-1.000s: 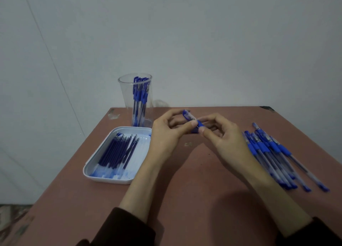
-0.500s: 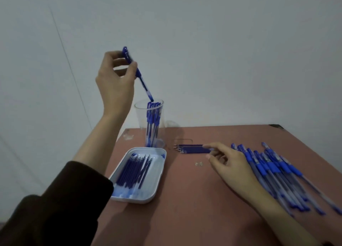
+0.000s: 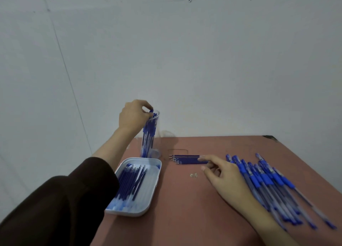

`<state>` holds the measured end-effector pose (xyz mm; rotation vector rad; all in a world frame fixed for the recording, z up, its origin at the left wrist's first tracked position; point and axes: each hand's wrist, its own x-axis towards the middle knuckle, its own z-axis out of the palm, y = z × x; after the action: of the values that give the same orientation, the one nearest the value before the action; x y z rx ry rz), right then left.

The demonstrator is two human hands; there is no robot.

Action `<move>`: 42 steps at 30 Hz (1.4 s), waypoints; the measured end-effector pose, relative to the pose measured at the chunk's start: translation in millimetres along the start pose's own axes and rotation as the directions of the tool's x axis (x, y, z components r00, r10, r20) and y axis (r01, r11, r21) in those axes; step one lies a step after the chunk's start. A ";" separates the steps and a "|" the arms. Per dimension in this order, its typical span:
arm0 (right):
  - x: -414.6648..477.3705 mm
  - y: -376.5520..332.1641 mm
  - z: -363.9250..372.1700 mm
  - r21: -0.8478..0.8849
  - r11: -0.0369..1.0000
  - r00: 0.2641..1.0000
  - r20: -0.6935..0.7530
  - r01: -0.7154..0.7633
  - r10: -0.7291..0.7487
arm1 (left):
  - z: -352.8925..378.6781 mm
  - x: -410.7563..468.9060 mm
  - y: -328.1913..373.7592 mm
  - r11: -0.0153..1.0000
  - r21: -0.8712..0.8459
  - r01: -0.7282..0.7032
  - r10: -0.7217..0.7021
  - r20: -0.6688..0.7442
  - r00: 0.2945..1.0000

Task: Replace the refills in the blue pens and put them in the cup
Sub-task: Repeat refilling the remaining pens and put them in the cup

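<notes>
Nearest me, a dark sleeve covers the left forearm above the reddish-brown table. At the near left of the table sits a white tray with a batch of dark blue refills lying lengthwise in it. On the right, a loose row of capped pens lies fanned out, tips toward the near edge. The right hand lies beside them, its fingers loosely bent and gripping nothing, the index fingertip touching the end of a small bundle of spare refills laid side by side mid-table. A pale scrap lies just near of that bundle.

Farther back on the left, past the tray, a clear cup stands upright, already packed with blue pens. The left hand hangs over its rim, thumb and fingers pinching the top of 1 blue pen that stands in the cup. The far right corner of the table looks chipped. Behind it rises a plain grey-white wall, crossed on the left by 1 thin slanting seam.
</notes>
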<state>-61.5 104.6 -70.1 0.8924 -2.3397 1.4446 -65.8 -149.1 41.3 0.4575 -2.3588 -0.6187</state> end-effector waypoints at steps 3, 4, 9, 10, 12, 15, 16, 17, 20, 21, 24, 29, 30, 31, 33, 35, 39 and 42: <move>0.1 2.5 0.3 -0.015 1.000 1.000 0.004 0.000 0.000 | 2.0 4.7 2.1 0.998 0.068 0.015 -0.019 0.062 0.998; 0.2 3.2 0.2 -0.020 1.000 1.000 0.007 -0.001 0.001 | 1.9 5.9 3.2 0.996 0.088 0.014 -0.021 0.081 0.996; 0.8 6.5 0.1 -0.055 0.998 1.000 -0.003 -0.003 0.003 | -0.7 -5.4 15.2 0.999 0.037 -0.039 0.039 -0.004 0.999; 0.7 6.6 -0.2 -0.060 0.998 1.000 -0.009 -0.001 0.000 | -0.7 -14.4 20.7 0.997 0.007 -0.072 0.073 -0.042 0.996; 0.7 6.3 -2.7 -0.080 0.997 1.000 -0.023 0.004 -0.006 | 3.8 -39.3 32.6 0.987 -0.073 -0.146 0.140 -0.072 0.987; 0.8 7.4 -15.4 -0.148 0.989 0.995 -0.101 0.005 -0.021 | 24.9 -85.8 46.6 0.959 -0.228 -0.170 0.177 0.012 0.984; 0.7 9.6 -22.6 -0.185 0.983 0.991 -0.131 -0.008 -0.017 | 34.7 -100.7 48.2 0.952 -0.266 -0.155 0.174 0.049 0.984; 0.7 13.0 -31.4 -0.231 0.972 0.987 -0.159 -0.034 -0.003 | 44.4 -114.1 49.2 0.945 -0.291 -0.147 0.177 0.079 0.981; -0.6 29.1 -67.9 -0.377 0.909 0.972 -0.210 -0.178 0.103 | 69.5 -144.2 48.9 0.930 -0.338 -0.146 0.199 0.128 0.972; -1.8 34.3 -81.8 -0.421 0.876 0.963 -0.223 -0.234 0.150 | 75.5 -150.5 48.2 0.926 -0.352 -0.135 0.194 0.138 0.971; -6.1 44.8 -119.6 -0.545 0.724 0.906 -0.274 -0.423 0.322 | 87.4 -158.8 45.0 0.921 -0.381 -0.080 0.154 0.167 0.974; -15.2 50.8 -147.1 -0.702 0.480 0.800 -0.216 -0.526 0.560 | 91.4 -156.9 36.6 0.923 -0.384 -0.023 0.109 0.203 0.973; -16.3 51.3 -148.1 -0.714 0.466 0.790 -0.200 -0.522 0.579 | 90.3 -156.6 35.3 0.920 -0.392 -0.014 0.103 0.207 0.973; -16.5 52.1 -148.4 -0.717 0.460 0.786 -0.197 -0.523 0.586 | 89.2 -156.1 34.2 0.917 -0.399 -0.005 0.097 0.211 0.973; -15.0 51.5 -147.4 -0.724 0.449 0.788 -0.212 -0.524 0.578 | 87.1 -155.7 33.0 0.911 -0.413 0.009 0.089 0.217 0.972; -12.8 49.5 -144.3 -0.745 0.417 0.789 -0.231 -0.520 0.569 | 86.3 -155.4 31.6 0.904 -0.427 0.016 0.083 0.212 0.974; -7.2 39.5 -136.2 -0.688 0.515 0.843 -0.287 -0.512 0.454 | 85.7 -151.7 25.3 0.887 -0.461 0.038 0.047 0.171 0.984; 0.5 23.3 -120.4 -0.482 0.823 0.953 -0.169 -0.301 0.250 | 82.2 -151.3 21.9 0.875 -0.481 0.043 0.033 0.149 0.988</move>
<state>-88.6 217.0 -29.2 0.3392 -2.6547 0.8453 -13.7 -34.7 -78.5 0.1923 -2.2268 -1.2458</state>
